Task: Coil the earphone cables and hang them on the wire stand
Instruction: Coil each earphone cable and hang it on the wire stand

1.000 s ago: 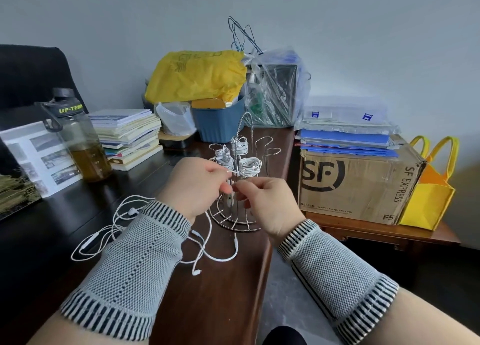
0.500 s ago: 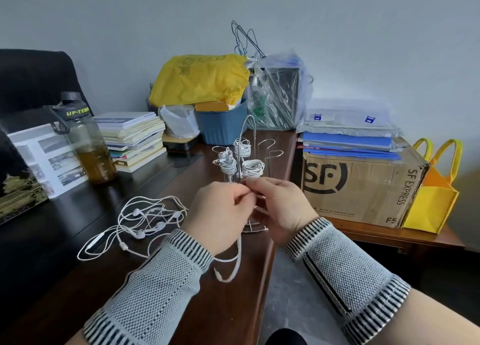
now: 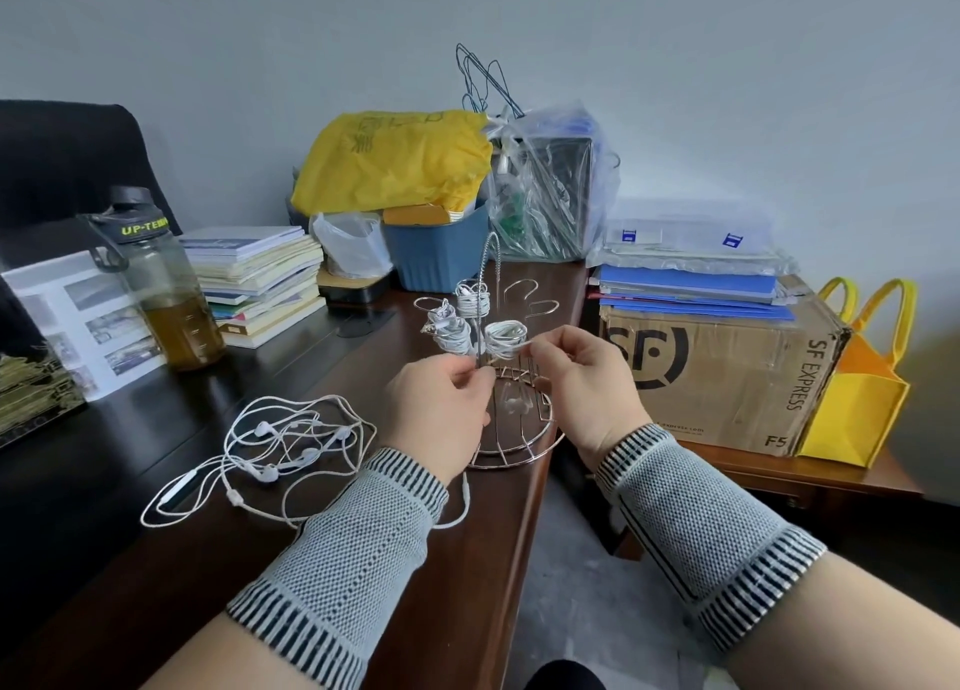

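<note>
White earphone cable (image 3: 511, 350) is pinched taut between the left hand (image 3: 441, 419) and right hand (image 3: 589, 377) at frame centre, before the wire stand (image 3: 519, 429).

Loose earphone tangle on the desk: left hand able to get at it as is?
Probably yes. The tangle lies in the open beside the left hand, nothing between them, but that hand pinches a cable and must release it first.

Wire stand (image 3: 511, 432) upright at the desk's right edge, chrome, round base. Three white coiled earphone bundles (image 3: 505, 337) hang on its hooks, two hooks bare. Left of it, a loose tangle of white earphone cables (image 3: 275, 450) sprawls flat, earbuds jumbled together in its middle.
</note>
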The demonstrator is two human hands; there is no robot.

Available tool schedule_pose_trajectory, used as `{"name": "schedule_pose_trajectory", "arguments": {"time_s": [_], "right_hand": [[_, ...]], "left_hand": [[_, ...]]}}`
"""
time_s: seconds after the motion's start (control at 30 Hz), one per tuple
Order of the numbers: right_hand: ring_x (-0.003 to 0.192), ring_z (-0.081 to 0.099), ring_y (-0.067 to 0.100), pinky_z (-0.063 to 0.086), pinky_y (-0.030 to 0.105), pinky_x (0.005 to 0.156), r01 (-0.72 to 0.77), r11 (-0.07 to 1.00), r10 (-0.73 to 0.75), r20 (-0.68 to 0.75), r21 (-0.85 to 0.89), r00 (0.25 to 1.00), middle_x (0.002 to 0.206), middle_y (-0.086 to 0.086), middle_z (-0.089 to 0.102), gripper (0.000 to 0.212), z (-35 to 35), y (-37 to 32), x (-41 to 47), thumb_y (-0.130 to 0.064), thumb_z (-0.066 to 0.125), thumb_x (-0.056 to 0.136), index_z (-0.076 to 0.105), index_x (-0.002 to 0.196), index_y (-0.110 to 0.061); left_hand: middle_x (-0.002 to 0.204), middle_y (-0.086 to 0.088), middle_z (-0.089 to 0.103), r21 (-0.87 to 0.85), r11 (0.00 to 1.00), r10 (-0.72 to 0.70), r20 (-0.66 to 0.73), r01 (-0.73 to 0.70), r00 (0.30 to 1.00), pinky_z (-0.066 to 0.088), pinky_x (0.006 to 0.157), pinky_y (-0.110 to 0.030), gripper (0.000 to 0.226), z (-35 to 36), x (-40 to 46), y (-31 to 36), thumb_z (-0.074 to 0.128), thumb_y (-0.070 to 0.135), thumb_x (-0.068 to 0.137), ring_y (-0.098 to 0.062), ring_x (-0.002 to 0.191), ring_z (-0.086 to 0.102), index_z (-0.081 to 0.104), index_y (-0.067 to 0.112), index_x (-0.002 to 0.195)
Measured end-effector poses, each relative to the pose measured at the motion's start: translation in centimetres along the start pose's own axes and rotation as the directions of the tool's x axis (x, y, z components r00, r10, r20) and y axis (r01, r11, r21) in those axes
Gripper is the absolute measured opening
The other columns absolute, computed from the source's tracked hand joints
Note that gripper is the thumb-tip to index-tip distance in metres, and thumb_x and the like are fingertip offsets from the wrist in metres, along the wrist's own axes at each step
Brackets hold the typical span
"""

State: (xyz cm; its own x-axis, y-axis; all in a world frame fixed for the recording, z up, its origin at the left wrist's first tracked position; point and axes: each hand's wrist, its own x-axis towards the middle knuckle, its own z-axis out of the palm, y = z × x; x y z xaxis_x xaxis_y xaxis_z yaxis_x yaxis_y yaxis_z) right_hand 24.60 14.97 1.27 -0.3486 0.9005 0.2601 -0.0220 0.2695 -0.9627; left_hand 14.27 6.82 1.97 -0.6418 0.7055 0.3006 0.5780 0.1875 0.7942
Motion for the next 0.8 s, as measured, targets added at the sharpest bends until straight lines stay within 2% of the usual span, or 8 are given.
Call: {"name": "schedule_pose_trajectory", "arguments": {"time_s": [0.03,0.1,0.2,0.33,0.5,0.57,0.67,0.8], "right_hand": [[0.064,0.059,0.016,0.053,0.025,0.051,-0.004,1.000,0.004,-0.004,-0.004,1.000,0.084,0.016,0.070,0.017,-0.1,0.0,0.1,-0.013,0.057,0.092,0.067,0.079,-0.009],[0.067,0.060,0.019,0.058,0.041,0.063,-0.013,1.000,0.013,-0.014,-0.010,1.000,0.079,0.010,0.071,0.020,-0.2,0.0,0.4,-0.016,0.059,0.090,0.066,0.070,-0.017],[0.070,0.063,0.030,0.055,0.055,0.075,-0.027,0.998,0.026,-0.020,-0.049,0.999,0.076,0.012,0.071,0.020,-0.3,-0.1,0.7,-0.024,0.063,0.082,0.066,0.064,-0.020],[0.074,0.066,0.037,0.055,0.058,0.075,-0.050,0.998,0.049,-0.033,-0.043,0.998,0.074,0.014,0.071,0.016,-0.5,-0.1,1.2,-0.034,0.064,0.068,0.069,0.061,-0.020],[0.080,0.068,0.043,0.055,0.059,0.075,-0.084,0.994,0.084,-0.005,-0.068,0.996,0.072,0.014,0.072,0.013,-1.0,-0.6,1.5,-0.025,0.070,0.072,0.071,0.060,-0.019],[0.072,0.069,0.038,0.057,0.055,0.074,-0.070,0.988,0.073,0.022,-0.141,0.997,0.070,0.013,0.072,0.016,-1.5,-0.9,1.8,-0.016,0.070,0.080,0.069,0.065,-0.013],[0.056,0.063,0.016,0.060,0.036,0.066,-0.061,0.933,0.102,0.098,-0.353,0.990,0.068,0.009,0.070,0.012,-3.2,-2.1,2.8,-0.013,0.067,0.087,0.067,0.078,-0.004],[0.052,0.054,0.011,0.050,0.025,0.054,0.048,0.738,0.053,0.129,-0.673,0.990,0.069,0.006,0.068,0.021,-4.8,-5.9,4.8,-0.025,0.069,0.085,0.067,0.072,-0.008]], "left_hand": [[0.062,0.005,0.071,-0.014,1.000,-0.005,0.008,0.005,1.000,0.057,0.068,-0.031,0.022,0.3,0.1,-0.1,0.061,0.032,0.091,-0.004,0.055,0.068,0.070,0.020,0.076],[0.060,0.006,0.070,-0.079,0.997,-0.025,0.022,0.027,0.999,0.059,0.065,-0.036,0.025,0.9,0.0,0.0,0.062,0.035,0.090,-0.005,0.053,0.068,0.072,0.021,0.073],[0.062,0.007,0.070,-0.206,0.977,-0.062,0.007,0.062,0.998,0.061,0.066,-0.043,0.024,1.6,-0.1,0.3,0.065,0.034,0.090,-0.006,0.054,0.069,0.069,0.025,0.068],[0.062,0.014,0.070,-0.325,0.941,-0.103,-0.008,0.095,0.995,0.061,0.071,-0.046,0.025,2.1,-0.1,0.1,0.067,0.031,0.089,-0.004,0.057,0.069,0.066,0.028,0.065],[0.062,0.006,0.072,-0.396,0.910,-0.142,-0.028,0.120,0.989,0.058,0.063,-0.038,0.023,2.1,0.0,-0.2,0.070,0.036,0.086,-0.007,0.057,0.070,0.070,0.024,0.066],[0.061,0.003,0.071,-0.399,0.907,-0.154,-0.020,0.134,0.988,0.058,0.064,-0.041,0.026,2.1,0.1,-0.2,0.071,0.037,0.085,-0.006,0.054,0.069,0.070,0.021,0.065],[0.060,0.002,0.071,-0.402,0.904,-0.161,-0.005,0.145,0.987,0.058,0.067,-0.045,0.030,2.1,0.3,-0.3,0.071,0.038,0.085,-0.006,0.051,0.067,0.071,0.017,0.064],[0.059,0.003,0.070,-0.418,0.899,-0.144,-0.005,0.129,0.990,0.055,0.061,-0.032,0.031,2.4,0.4,-0.5,0.071,0.037,0.086,-0.004,0.048,0.065,0.070,0.015,0.064]]}}
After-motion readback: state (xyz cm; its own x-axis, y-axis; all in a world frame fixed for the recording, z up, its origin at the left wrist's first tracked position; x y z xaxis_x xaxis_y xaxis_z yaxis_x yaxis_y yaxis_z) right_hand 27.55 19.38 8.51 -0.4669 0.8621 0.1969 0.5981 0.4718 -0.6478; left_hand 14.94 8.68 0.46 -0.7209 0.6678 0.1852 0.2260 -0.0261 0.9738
